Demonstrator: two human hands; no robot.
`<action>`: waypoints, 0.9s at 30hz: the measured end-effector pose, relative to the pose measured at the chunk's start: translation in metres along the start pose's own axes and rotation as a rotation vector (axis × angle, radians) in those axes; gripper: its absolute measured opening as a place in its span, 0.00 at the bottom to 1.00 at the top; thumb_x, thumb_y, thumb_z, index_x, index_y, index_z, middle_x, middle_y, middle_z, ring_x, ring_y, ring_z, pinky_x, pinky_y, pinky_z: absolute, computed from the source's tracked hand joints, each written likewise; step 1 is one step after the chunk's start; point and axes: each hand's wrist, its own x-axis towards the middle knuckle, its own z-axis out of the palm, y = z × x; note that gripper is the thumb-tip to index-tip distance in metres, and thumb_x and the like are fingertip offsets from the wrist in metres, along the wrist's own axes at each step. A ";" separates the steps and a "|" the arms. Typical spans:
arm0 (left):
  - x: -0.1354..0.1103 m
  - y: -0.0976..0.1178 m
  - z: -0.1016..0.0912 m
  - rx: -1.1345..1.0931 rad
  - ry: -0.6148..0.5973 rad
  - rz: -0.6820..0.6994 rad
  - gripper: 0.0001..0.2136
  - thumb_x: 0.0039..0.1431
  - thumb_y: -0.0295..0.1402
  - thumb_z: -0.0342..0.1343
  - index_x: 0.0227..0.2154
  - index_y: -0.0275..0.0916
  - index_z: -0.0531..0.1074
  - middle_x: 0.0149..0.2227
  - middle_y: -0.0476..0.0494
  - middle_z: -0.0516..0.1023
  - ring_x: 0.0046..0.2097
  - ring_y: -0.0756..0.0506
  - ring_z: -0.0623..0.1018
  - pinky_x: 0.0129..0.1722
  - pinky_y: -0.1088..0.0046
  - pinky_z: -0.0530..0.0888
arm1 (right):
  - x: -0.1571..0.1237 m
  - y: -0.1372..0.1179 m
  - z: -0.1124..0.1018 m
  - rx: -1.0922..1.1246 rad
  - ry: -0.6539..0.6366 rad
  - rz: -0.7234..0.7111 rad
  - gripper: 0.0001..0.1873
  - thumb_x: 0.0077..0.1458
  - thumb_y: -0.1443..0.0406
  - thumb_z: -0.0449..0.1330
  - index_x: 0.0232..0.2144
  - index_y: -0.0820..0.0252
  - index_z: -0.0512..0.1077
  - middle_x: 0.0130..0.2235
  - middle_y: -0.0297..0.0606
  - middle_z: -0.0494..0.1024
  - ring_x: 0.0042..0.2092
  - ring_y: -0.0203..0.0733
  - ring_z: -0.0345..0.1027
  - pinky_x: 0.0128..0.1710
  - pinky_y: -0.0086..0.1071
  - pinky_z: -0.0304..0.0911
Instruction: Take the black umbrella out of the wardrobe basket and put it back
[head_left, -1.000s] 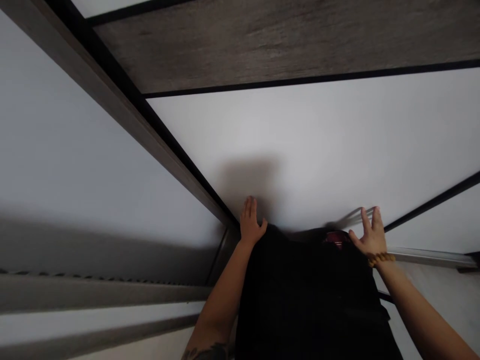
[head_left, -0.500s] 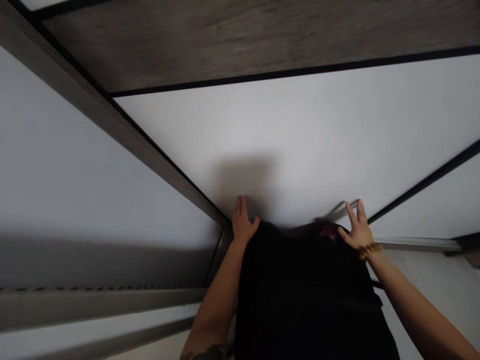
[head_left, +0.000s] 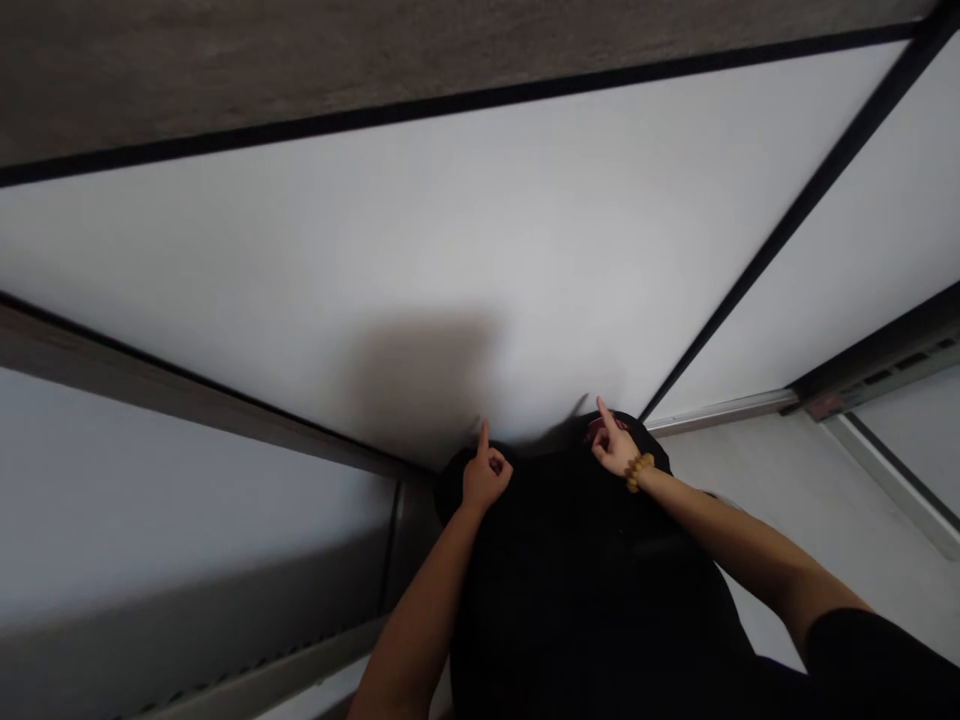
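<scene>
Left hand (head_left: 486, 478), right hand (head_left: 616, 448) closer, at black fabric's (head_left: 585, 590) edge, white panel (head_left: 420, 250) beyond

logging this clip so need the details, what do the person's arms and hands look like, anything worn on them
The left hand and right hand wear no gloves. A bracelet of round amber-brown beads circles the right wrist, and a black short sleeve covers the right upper arm. Both forearms are bare.

Soft light leaves the black fabric (head_left: 585, 590) murky, with a fuzzy shadow (head_left: 420, 385) on the white panel (head_left: 480, 220).
</scene>
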 end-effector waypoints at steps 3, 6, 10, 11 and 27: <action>0.002 0.001 0.008 0.016 -0.021 0.004 0.46 0.52 0.29 0.52 0.72 0.36 0.36 0.27 0.59 0.73 0.27 0.50 0.72 0.33 0.75 0.71 | 0.003 0.004 0.005 0.000 0.009 0.027 0.56 0.47 0.70 0.53 0.73 0.62 0.29 0.28 0.27 0.74 0.29 0.39 0.70 0.38 0.34 0.71; 0.005 0.000 0.007 0.006 -0.002 -0.004 0.47 0.52 0.29 0.52 0.72 0.36 0.33 0.27 0.59 0.72 0.27 0.50 0.73 0.34 0.74 0.71 | 0.006 0.005 0.001 0.006 0.011 0.036 0.57 0.47 0.71 0.53 0.73 0.60 0.28 0.28 0.25 0.74 0.29 0.38 0.69 0.40 0.34 0.70; 0.006 -0.002 0.004 0.001 -0.009 -0.010 0.48 0.52 0.29 0.53 0.72 0.35 0.33 0.27 0.58 0.73 0.28 0.50 0.73 0.35 0.74 0.71 | 0.008 0.004 0.000 -0.021 0.026 0.021 0.57 0.46 0.71 0.53 0.73 0.60 0.30 0.28 0.25 0.74 0.31 0.38 0.70 0.45 0.36 0.70; 0.006 -0.002 0.004 0.005 -0.015 -0.013 0.48 0.52 0.29 0.53 0.72 0.36 0.33 0.27 0.58 0.73 0.28 0.50 0.73 0.35 0.73 0.71 | 0.008 0.004 0.001 -0.029 0.028 0.028 0.56 0.46 0.71 0.53 0.73 0.60 0.30 0.27 0.25 0.74 0.31 0.39 0.70 0.45 0.36 0.70; 0.028 -0.029 0.005 0.137 0.372 -0.070 0.47 0.53 0.33 0.59 0.70 0.26 0.39 0.72 0.22 0.43 0.73 0.32 0.46 0.71 0.51 0.50 | 0.005 -0.002 0.005 -0.569 0.258 -0.266 0.43 0.50 0.66 0.59 0.69 0.58 0.56 0.72 0.51 0.41 0.68 0.66 0.47 0.64 0.60 0.54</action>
